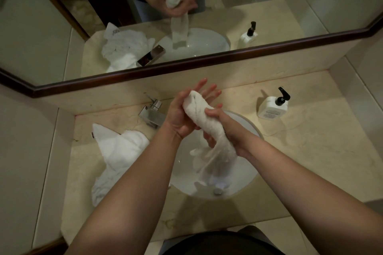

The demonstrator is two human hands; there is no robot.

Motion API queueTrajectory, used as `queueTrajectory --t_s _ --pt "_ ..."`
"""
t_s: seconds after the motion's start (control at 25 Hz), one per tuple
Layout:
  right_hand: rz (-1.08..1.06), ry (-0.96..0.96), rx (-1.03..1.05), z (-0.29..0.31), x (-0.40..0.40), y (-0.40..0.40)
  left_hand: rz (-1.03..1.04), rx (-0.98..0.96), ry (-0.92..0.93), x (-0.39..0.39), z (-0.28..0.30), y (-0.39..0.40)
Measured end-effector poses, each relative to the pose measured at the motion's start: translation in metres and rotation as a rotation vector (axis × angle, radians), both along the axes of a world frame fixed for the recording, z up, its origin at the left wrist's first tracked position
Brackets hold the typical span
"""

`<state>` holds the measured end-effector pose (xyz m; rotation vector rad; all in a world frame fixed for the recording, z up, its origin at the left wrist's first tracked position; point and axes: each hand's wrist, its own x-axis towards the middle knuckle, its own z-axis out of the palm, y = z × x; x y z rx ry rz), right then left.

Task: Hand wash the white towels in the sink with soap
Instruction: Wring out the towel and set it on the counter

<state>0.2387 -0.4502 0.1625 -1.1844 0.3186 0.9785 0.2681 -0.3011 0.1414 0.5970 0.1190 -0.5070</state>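
**Wet towel held over a basin, seen from above**

Dark clothing [217, 242] at the bottom edge, nearest the camera, is cut off by the frame, and both forearms enter from there. Much of the sink [246, 182] lies hidden beneath the arms and the hanging cloth; only its white, smooth, rounded wall and a metal drain [217, 191] show. The left hand [180, 116] lies against the upper end of a rolled white towel [209, 124], its fingers stretched out straight behind the roll and its thumb laid along the cloth. The right hand [226, 130] wraps round the middle of the roll, fingers curled about it. The lower end of the towel hangs loose and blurred into the basin, so its edge is hard to make out. A second white towel [118, 155], crumpled and nubbly, lies on the counter [310, 161] to the left of the sink, one part running under the left forearm. A square chrome tap [152, 114] stands behind the basin, partly covered by the left wrist. To the right, well apart from the hands, stands a white soap bottle [271, 107] with a black pump; its label print is too small to read. The counter is pale, veined stone, with bare surface right of the sink. A dark-framed mirror [186, 64] runs along the back wall.
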Motion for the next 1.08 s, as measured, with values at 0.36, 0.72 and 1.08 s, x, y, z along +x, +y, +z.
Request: queueTrajectory --t_s 0.36,0.72,1.08 --pt "-0.157 -0.337 -0.394 -0.02 -0.003 0.021 0.32 0.386 0.278 0.009 -0.001 -0.022" --pt "0.018 -0.779 -0.779 -0.06 -0.015 0.024 0.566 0.591 0.641 -0.001 -0.018 -0.035" --pt "0.147 -0.547 -0.569 -0.044 -0.011 0.015 0.544 0.529 0.641 -0.012 -0.021 -0.023"
